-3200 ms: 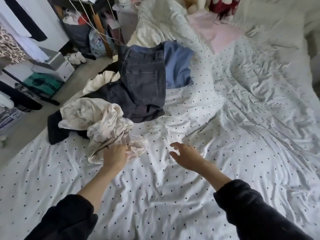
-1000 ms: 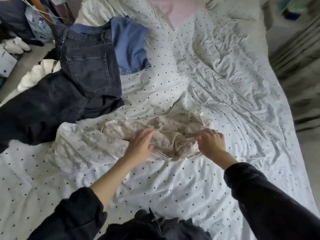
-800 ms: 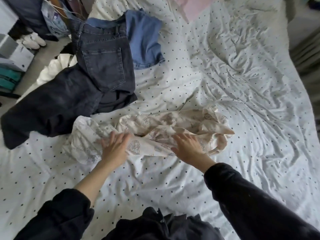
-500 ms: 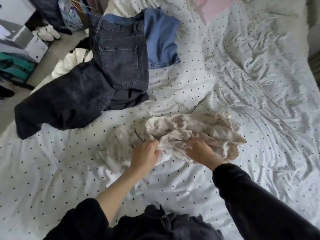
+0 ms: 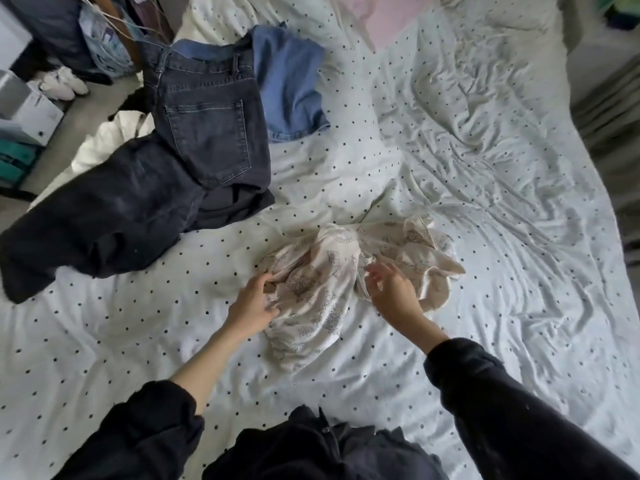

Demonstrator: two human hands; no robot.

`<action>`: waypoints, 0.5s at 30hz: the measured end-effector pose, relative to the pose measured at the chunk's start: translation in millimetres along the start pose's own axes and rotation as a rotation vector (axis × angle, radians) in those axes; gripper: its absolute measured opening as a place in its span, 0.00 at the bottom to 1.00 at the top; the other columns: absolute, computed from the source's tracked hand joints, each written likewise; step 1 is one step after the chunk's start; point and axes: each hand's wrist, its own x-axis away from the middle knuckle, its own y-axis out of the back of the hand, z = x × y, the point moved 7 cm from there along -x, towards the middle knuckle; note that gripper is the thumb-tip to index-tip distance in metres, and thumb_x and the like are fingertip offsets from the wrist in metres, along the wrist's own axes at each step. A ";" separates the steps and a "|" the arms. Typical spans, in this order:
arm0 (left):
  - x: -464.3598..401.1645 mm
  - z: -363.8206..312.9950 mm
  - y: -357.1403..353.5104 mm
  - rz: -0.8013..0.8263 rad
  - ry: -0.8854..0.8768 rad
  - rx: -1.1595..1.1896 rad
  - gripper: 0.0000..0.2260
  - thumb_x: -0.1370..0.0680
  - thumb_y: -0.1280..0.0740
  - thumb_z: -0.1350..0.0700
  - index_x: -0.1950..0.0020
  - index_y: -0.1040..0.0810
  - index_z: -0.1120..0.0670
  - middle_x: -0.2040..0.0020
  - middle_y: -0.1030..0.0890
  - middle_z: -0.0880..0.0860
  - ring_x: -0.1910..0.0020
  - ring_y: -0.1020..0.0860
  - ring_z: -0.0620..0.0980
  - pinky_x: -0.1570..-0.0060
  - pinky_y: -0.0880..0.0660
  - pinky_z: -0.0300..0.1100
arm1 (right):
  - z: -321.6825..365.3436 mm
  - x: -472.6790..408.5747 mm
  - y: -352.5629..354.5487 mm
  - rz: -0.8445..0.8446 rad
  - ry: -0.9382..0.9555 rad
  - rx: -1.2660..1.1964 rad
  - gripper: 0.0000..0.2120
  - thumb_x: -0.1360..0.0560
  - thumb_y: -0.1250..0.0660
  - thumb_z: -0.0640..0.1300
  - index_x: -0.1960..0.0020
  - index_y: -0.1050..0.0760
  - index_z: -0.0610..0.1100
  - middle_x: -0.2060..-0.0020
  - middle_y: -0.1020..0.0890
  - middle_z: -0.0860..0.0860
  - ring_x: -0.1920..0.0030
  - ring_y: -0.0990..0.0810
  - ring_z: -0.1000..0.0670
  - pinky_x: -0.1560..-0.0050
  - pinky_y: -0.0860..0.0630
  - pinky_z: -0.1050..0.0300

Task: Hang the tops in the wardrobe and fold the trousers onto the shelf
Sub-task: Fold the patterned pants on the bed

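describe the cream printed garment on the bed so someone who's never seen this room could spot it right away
On the polka-dot bedsheet, look near the middle, between the person's hands. The cream printed garment lies crumpled there, the only pale, patterned piece; its neighbours are dark jeans and a blue garment.

Bed right side: the dotted sheet (image 5: 502, 202) lies bare and wrinkled from the printed cream garment (image 5: 332, 282) out to the right edge.
Bed near edge: bare sheet on both sides of the garment, between the two forearms.
Centre: the crumpled cream garment sits between the left hand (image 5: 251, 308) and the right hand (image 5: 391, 292).
Upper left: dark jeans (image 5: 166, 168) sprawl across the bed, one leg reaching the left edge.
Behind the jeans: a blue garment (image 5: 291, 88) partly under them.
Gap: a strip of bare sheet separates the jeans from the cream garment.
Floor left: boxes (image 5: 31, 112) and white shoes (image 5: 62, 84) crowd the bedside.
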 end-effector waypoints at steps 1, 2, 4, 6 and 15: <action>6.9 2.6 5.7 -0.132 -0.015 0.092 0.26 0.25 0.32 0.63 0.30 0.38 0.60 0.31 0.36 0.56 0.35 0.31 0.53 0.40 0.35 0.34 | 5.8 3.2 -6.5 0.029 0.025 0.006 0.14 0.21 0.40 0.39 0.37 0.26 0.40 0.41 0.23 0.44 0.45 0.22 0.47 0.44 0.27 0.59; 10.7 5.7 13.4 -0.273 0.007 0.177 0.23 0.25 0.32 0.66 0.33 0.36 0.63 0.35 0.35 0.59 0.39 0.30 0.53 0.46 0.36 0.28 | 12.2 5.1 -10.9 0.057 0.050 0.008 0.14 0.21 0.40 0.39 0.37 0.26 0.40 0.42 0.23 0.44 0.46 0.22 0.47 0.44 0.28 0.61; 8.7 12.3 22.7 -0.376 0.084 0.274 0.23 0.27 0.30 0.66 0.36 0.35 0.65 0.41 0.35 0.58 0.45 0.31 0.51 0.51 0.35 0.28 | 23.7 6.8 -19.0 0.097 0.106 0.010 0.14 0.21 0.39 0.39 0.36 0.26 0.39 0.43 0.23 0.44 0.47 0.22 0.48 0.42 0.26 0.58; -0.3 18.7 12.3 -0.200 0.152 0.248 0.26 0.29 0.27 0.63 0.35 0.33 0.62 0.40 0.32 0.57 0.44 0.28 0.52 0.49 0.31 0.36 | 30.8 7.7 -22.6 0.127 0.123 0.021 0.15 0.21 0.39 0.40 0.35 0.27 0.40 0.43 0.23 0.44 0.47 0.22 0.48 0.42 0.25 0.54; 32.8 -70.4 41.3 0.025 -0.119 0.302 0.03 0.23 0.33 0.57 0.53 0.24 0.49 0.64 0.26 0.43 0.64 0.28 0.40 0.65 0.33 0.33 | 56.8 11.4 6.8 0.149 0.195 0.025 0.20 0.23 0.34 0.44 0.33 0.29 0.44 0.37 0.25 0.47 0.43 0.23 0.49 0.42 0.30 0.60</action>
